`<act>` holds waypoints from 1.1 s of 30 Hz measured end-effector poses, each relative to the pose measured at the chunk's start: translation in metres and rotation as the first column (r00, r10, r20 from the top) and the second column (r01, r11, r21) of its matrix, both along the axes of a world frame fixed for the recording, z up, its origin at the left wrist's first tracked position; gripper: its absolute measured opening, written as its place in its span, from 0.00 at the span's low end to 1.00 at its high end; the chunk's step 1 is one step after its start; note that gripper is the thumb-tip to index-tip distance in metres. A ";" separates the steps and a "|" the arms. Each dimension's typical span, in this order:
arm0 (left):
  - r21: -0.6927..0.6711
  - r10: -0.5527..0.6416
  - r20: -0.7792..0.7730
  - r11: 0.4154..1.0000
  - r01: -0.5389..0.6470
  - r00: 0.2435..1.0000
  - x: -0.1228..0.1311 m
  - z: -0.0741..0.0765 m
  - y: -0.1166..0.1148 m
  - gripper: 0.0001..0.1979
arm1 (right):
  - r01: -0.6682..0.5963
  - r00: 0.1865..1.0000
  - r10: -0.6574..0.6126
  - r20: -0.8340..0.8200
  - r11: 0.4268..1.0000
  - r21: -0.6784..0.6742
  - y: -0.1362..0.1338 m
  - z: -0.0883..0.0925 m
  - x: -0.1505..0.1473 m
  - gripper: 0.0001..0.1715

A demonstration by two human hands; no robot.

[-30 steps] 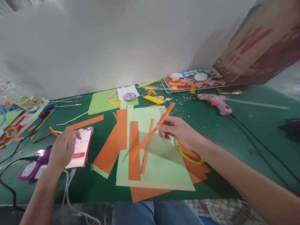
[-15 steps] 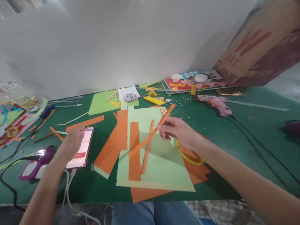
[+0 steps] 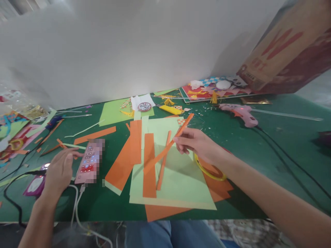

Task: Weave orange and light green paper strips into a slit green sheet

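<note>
Left grip [image 3: 59,168] drawn back leftward off phone [image 3: 89,161] screen; my fingers loose, holding nothing. Phone lies left of pale green sheet [image 3: 184,182]. At sheet's right edge, my right grip [image 3: 198,143] pinches orange strip [image 3: 160,156]; long axis slants over sheet, near-left to far-right, left grip well apart. Pink glue gun [image 3: 244,114] beyond, right of sheet.

Large red mark like letter W [image 3: 283,45], on paper bag [image 3: 297,26] at far right, smaller red characters [image 3: 258,64] below it not readable
</note>
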State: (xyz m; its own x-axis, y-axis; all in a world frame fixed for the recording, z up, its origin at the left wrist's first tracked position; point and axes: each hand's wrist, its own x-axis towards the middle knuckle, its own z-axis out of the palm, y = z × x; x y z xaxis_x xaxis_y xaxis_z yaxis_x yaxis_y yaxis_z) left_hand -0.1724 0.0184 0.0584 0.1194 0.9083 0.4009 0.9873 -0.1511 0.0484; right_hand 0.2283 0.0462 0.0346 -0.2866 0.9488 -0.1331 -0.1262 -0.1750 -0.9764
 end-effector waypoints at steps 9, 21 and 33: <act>-0.092 -0.056 -0.056 0.994 0.050 0.997 0.009 0.002 0.003 0.18 | 0.005 1.000 -0.005 0.015 1.000 -0.013 0.000 0.001 0.000 0.14; 0.178 -0.229 -0.008 0.957 0.227 0.973 0.013 -0.001 -0.026 0.16 | 0.006 1.000 -0.006 0.000 1.000 -0.003 0.000 0.000 0.001 0.15; 0.199 -0.386 0.079 0.909 0.365 0.919 0.010 -0.014 -0.054 0.13 | 0.030 0.999 -0.029 0.013 1.000 -0.010 0.000 0.002 0.000 0.16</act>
